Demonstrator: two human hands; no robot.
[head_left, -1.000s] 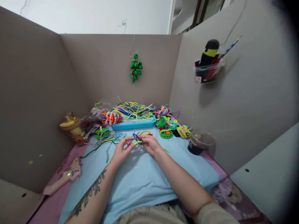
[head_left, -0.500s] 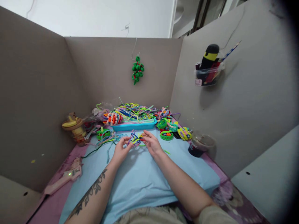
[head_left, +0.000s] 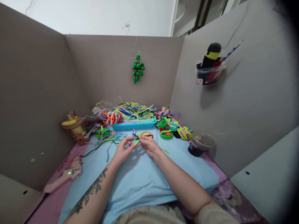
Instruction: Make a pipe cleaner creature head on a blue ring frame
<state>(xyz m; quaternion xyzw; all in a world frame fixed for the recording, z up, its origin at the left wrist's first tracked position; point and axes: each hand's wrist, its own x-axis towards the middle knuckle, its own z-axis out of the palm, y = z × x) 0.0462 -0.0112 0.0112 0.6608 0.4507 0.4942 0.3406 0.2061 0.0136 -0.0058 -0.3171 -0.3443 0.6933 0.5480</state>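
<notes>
Between my two hands is a small lattice of crossed pipe cleaners [head_left: 136, 139] in purple, blue and yellow, held above the blue cloth [head_left: 140, 177]. My left hand [head_left: 123, 150] pinches its left side between thumb and fingers. On the right side, my right hand [head_left: 149, 145] has its fingers closed on the same lattice. Yellow and red loops stick out behind the right fingers. Just beyond my hands stands a light-blue tray [head_left: 134, 126] heaped with loose pipe cleaners [head_left: 137, 111]. Part of the lattice is hidden by my fingers.
Fuzzy pipe-cleaner figures [head_left: 166, 134] lie right of the tray, near a dark lidded cup [head_left: 196, 147]. A pink glue gun [head_left: 65, 179] with a lit green light rests at left. Grey panels surround the table; a clear holder [head_left: 210, 76] hangs on the right one.
My right hand has moved slightly left, closer to my left hand, and its fingers have closed down over the lattice. Yellow and red loops now show behind it.
</notes>
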